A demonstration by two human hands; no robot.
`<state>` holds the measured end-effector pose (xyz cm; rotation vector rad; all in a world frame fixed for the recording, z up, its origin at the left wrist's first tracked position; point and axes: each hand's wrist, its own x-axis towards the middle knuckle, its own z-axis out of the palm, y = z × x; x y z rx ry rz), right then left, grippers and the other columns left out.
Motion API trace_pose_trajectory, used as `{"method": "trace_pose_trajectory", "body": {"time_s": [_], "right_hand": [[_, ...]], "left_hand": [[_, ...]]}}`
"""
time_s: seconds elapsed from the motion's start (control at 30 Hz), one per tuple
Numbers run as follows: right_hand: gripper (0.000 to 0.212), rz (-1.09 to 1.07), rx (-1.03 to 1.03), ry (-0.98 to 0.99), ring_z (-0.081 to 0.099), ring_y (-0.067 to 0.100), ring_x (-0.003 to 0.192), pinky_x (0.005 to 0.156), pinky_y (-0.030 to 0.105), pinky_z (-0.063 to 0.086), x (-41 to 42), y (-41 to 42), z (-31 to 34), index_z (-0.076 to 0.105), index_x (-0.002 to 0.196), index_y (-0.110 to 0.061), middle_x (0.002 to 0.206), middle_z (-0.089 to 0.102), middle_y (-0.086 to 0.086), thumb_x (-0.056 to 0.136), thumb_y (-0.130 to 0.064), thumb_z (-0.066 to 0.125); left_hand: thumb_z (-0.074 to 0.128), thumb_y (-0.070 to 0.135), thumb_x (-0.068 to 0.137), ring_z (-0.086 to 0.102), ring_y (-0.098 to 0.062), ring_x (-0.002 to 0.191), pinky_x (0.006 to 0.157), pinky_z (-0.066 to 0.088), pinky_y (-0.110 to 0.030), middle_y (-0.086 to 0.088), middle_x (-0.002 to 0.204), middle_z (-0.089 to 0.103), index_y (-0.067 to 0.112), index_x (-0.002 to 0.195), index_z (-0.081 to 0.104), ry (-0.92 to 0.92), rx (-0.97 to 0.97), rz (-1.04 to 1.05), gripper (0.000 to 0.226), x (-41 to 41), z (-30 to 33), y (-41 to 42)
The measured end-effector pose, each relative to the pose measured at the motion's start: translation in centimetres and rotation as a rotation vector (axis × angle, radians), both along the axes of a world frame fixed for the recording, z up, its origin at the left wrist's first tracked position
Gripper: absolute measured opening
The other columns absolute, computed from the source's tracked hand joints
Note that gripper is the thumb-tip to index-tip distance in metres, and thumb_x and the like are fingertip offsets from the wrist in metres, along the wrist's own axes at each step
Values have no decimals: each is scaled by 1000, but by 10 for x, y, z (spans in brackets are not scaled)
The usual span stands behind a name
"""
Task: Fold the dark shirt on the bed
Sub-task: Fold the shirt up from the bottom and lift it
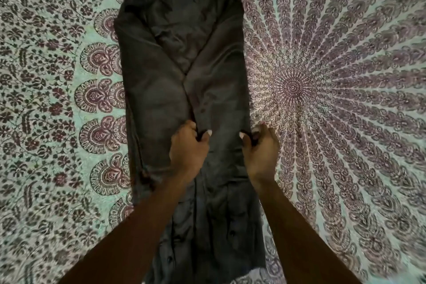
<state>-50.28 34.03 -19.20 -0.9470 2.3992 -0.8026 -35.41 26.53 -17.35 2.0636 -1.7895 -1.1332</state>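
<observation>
The dark shirt (161,80) lies lengthwise on the bed as a long narrow strip, both sides folded inward so they meet along the middle. Its far end is rounded; its near end, with buttons showing, runs between my forearms. My left hand (187,148) pinches a fold of cloth near the shirt's centre line, fingers closed on it. At the shirt's right edge my right hand (260,150) grips the fabric, fingertips curled over it. Both hands sit about level with each other, a little below the shirt's midpoint.
A bedspread (345,76) with a mint and purple mandala print covers the whole bed; its round centre (292,87) lies just right of the shirt. Flat patterned sheet extends on both sides of the shirt.
</observation>
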Motion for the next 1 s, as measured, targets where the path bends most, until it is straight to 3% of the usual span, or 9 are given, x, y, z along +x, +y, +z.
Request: {"method": "trace_pose_trajectory", "body": {"time_s": [0.07,0.17,0.33,0.43,0.6,0.7,0.77,0.83,1.0], "right_hand": [[15,-3,-79,-1,55,30,76,69,44,49,3,7,6,56,83,-11,81,59,9,87,-15,70],[15,-71,-117,-86,63,28,72,65,40,51,10,17,16,56,89,-11,77,66,7,93,-22,66],[42,-38,220,-237,68,23,89,78,31,51,2,29,18,65,102,-15,96,73,6,73,-37,86],[38,28,275,-272,71,23,92,79,27,52,2,39,19,72,99,-15,98,76,4,71,-34,88],[42,51,385,-292,69,25,94,79,27,51,3,68,23,73,100,-14,95,73,4,67,-34,89],[46,62,451,-377,70,24,94,81,33,56,4,86,21,72,105,-15,100,73,4,66,-29,91],[51,40,458,-456,71,24,91,69,36,60,7,96,22,69,110,-16,105,73,3,66,-28,91],[54,23,465,-508,70,22,88,55,31,56,10,106,26,67,116,-15,109,70,3,69,-25,90],[55,40,499,-552,66,17,78,52,33,59,23,127,31,62,122,-14,97,65,-2,74,-18,88]], "left_hand": [[69,33,93,45,-8,54,60,29,-30,2,57,46,13,71,46,20,28,2,37,2,-3,7],[61,36,98,50,-20,73,63,29,-31,3,65,48,13,81,49,34,66,26,31,5,0,14],[75,43,84,53,-13,79,56,36,-21,7,83,60,20,94,59,75,236,70,29,11,12,29],[80,45,78,60,-18,91,69,42,-22,1,102,64,14,104,63,46,391,-2,45,19,8,41],[71,39,88,65,-20,82,58,42,-25,0,83,65,17,87,58,73,337,-45,26,26,7,58],[83,41,75,69,-20,83,62,57,-30,-2,100,68,24,97,51,169,424,-37,43,35,6,70],[87,26,75,71,-25,83,50,56,-26,-5,115,63,24,113,42,225,550,-110,59,42,10,81],[85,13,76,72,-29,81,50,58,-28,-9,120,57,33,121,30,239,638,-209,74,49,12,96],[82,2,75,72,-28,71,61,63,-42,-17,98,66,39,128,21,157,556,-255,88,66,6,135]]}}
